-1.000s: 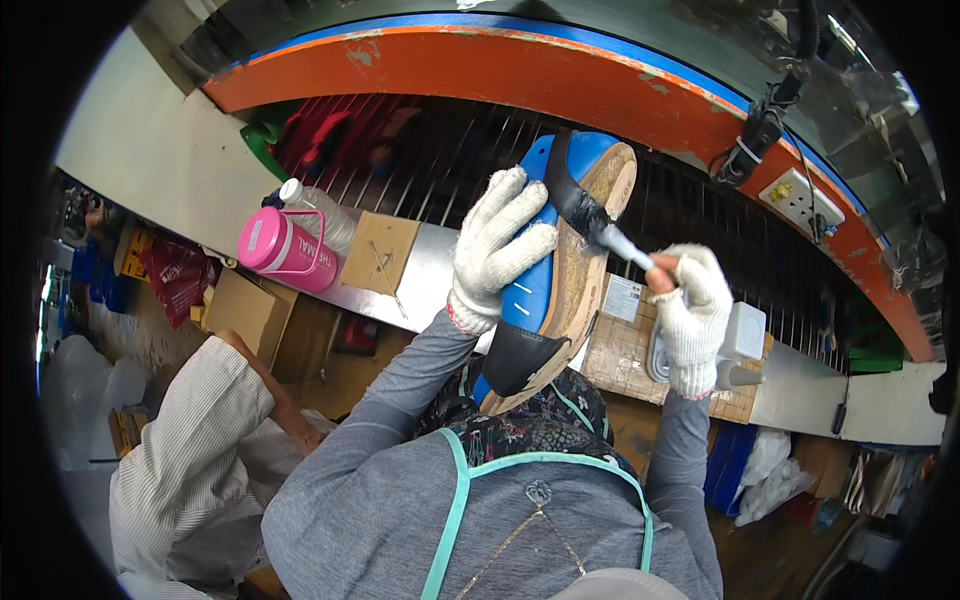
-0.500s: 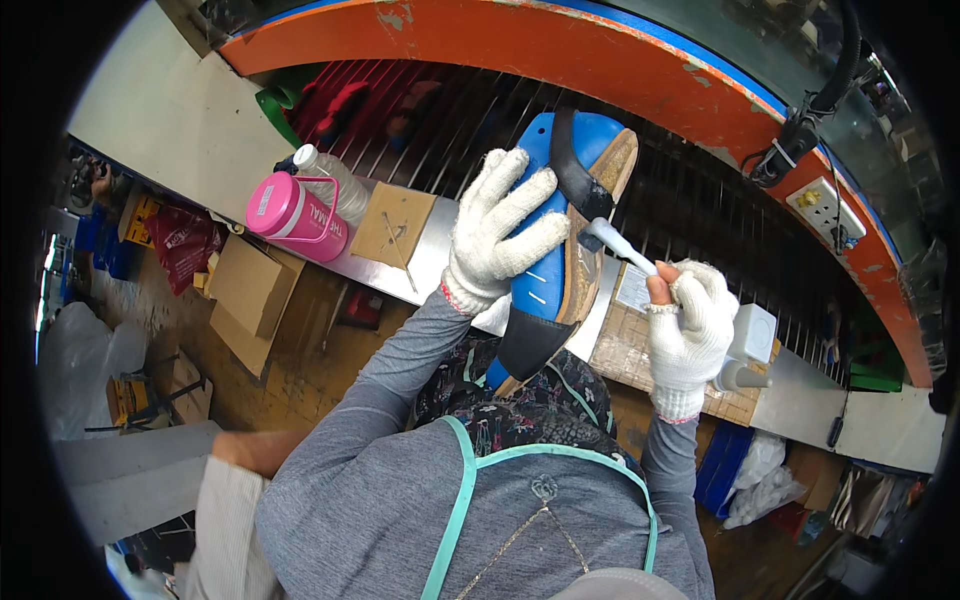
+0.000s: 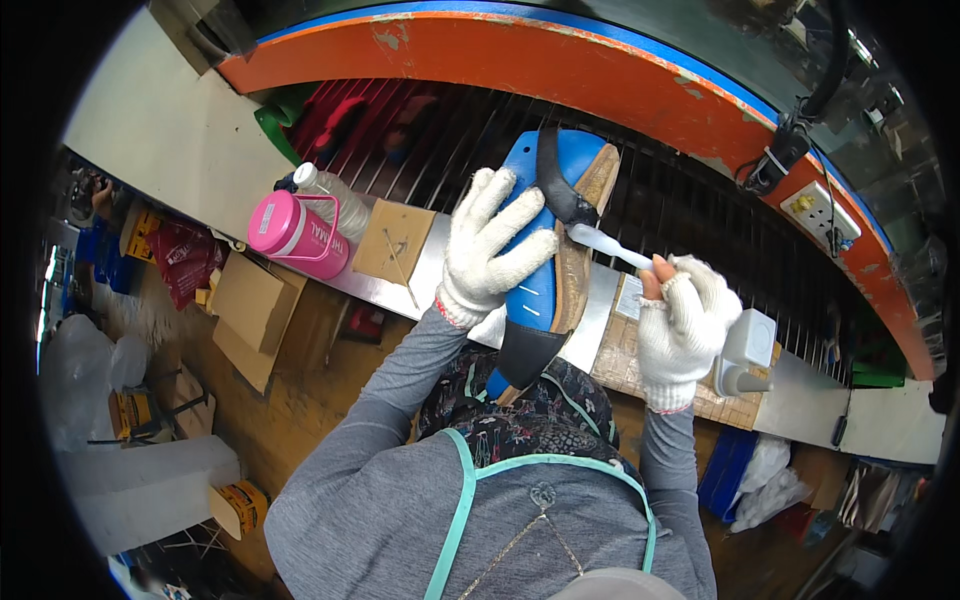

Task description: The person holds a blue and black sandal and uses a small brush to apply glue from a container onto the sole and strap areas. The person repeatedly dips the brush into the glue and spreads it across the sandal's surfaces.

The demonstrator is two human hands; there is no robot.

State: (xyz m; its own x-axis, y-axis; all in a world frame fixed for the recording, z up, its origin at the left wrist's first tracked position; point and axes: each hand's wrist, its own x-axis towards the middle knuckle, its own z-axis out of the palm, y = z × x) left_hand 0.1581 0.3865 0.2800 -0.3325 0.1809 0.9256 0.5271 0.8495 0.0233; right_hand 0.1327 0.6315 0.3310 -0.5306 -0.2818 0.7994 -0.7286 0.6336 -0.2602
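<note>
My left hand (image 3: 490,245), in a white knit glove, holds a sandal on a blue shoe last (image 3: 533,298). The fingers lie spread along the last's left side; my thumb is hidden. Black straps (image 3: 562,190) cross the last near the toe and at the heel, and the brown, cork-like sole edge (image 3: 574,275) faces right. My right hand (image 3: 687,325), in a glove with bare fingertips, pinches a small white toothbrush-shaped brush (image 3: 612,244). The brush's head is at the sole edge, just below the front strap; whether it touches is too small to tell.
A dark wire rack (image 3: 660,190) lies beyond the sandal under an orange beam (image 3: 480,45). Left on the metal ledge stand a pink jug (image 3: 300,240), a clear bottle (image 3: 335,195) and cardboard with a stick (image 3: 393,243). Right, a white squeeze bottle (image 3: 748,345) stands by my glove.
The sandal has shifted slightly down and left with my left hand. The brush has turned a little flatter, its head still by the front strap. A person's leg at lower left has left the view.
</note>
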